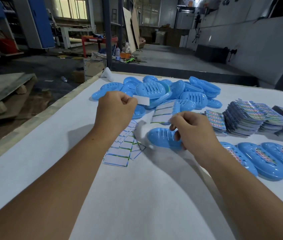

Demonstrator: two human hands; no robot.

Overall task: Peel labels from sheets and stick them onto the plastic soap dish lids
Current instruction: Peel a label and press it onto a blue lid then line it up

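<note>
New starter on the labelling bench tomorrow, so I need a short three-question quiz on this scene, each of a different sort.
1. True or false: the left hand pinches a white strip.
2. Where do the lids that already carry labels lie? A) far pile B) near right of the table C) on the floor
3. Fill in: the right hand holds a label sheet over a ____ lid.

Key: 1 true; 2 B; 3 blue

A white-covered table, a red metal frame and blue cabinets.
</note>
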